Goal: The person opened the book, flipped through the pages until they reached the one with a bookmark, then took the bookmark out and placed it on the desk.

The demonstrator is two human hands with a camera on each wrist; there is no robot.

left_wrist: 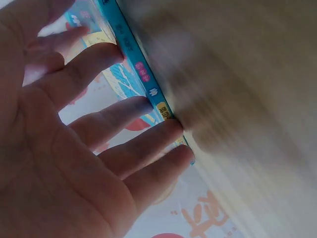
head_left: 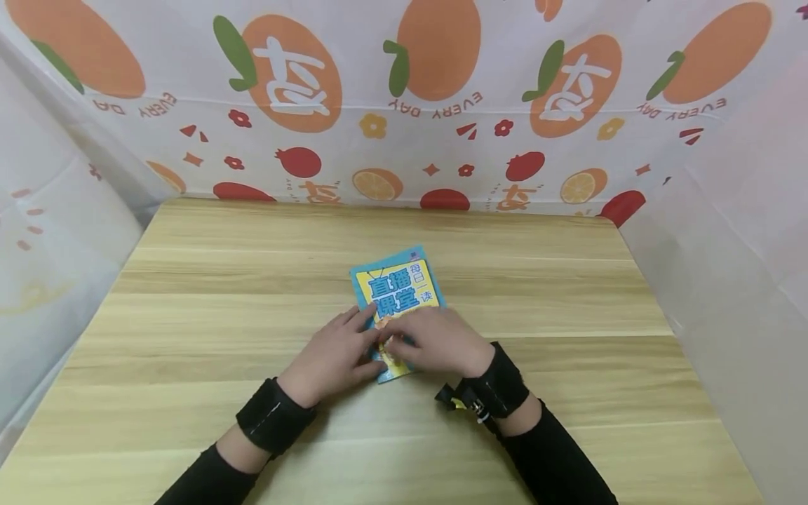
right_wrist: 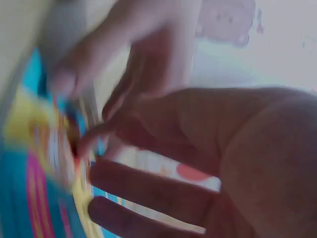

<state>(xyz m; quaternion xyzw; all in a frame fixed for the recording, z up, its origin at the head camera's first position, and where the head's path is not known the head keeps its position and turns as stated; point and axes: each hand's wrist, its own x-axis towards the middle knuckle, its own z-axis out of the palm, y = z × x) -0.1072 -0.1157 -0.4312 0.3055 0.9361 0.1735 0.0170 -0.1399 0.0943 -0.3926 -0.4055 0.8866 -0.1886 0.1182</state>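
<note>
Both wrists, strapped in black bands, lie low over the wooden table point(head_left: 189, 294), and between them sits the small blue-and-yellow booklet point(head_left: 398, 287), flat near the table's middle. My left hand point(head_left: 331, 358) rests extended fingers along its left edge. My right hand point(head_left: 435, 340) covers the lower cover, fingers bent, seemingly pinching a page corner. I judge I'm opening it; lifting the cover cleanly comes next.
</note>
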